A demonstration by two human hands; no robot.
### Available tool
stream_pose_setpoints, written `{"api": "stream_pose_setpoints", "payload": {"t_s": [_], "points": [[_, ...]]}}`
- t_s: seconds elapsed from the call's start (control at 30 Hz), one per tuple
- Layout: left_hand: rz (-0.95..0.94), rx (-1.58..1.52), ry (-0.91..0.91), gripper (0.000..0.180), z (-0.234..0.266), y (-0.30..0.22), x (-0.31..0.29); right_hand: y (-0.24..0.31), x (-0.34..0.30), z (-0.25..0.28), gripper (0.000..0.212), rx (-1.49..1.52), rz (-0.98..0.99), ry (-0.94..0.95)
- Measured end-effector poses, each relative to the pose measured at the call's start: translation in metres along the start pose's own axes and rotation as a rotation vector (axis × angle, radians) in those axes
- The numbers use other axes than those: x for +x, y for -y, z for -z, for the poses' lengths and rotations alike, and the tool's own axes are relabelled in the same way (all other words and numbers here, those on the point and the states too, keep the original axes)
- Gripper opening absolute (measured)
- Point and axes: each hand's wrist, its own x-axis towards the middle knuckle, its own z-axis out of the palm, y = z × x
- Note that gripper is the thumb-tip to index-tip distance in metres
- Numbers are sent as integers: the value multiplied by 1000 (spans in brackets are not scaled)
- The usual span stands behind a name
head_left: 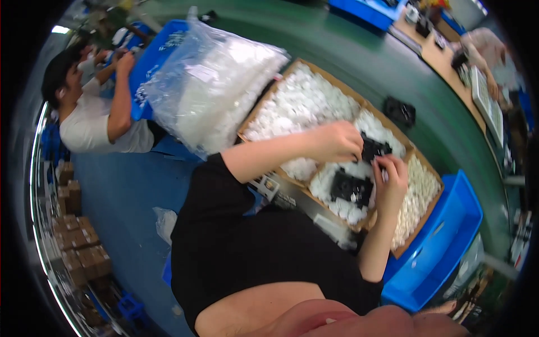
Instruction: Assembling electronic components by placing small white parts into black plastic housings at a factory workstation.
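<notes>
The left hand (337, 140) and right hand (393, 177) are both closing their grip on a black part (375, 149) above the cardboard tray (418, 233) of white pieces (303, 101). Pulling unevenly could be spilling pieces onto the green worktop (348, 50).

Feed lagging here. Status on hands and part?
Left hand and right hand both gripping black part. Second black part on white pieces. Nothing blocking.

blue bin (443, 247), clear bag (210, 84), co-worker (90, 112)
</notes>
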Motion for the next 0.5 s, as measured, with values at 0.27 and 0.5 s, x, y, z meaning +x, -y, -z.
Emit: {"api": "stream_pose_setpoints", "payload": {"t_s": [0.27, 0.5], "points": [[184, 355, -146, 31, 38, 103, 81, 7, 2, 6, 13, -5, -48, 110], [774, -51, 495, 83, 0, 193, 130, -27, 1, 48, 13, -166, -307, -103]]}}
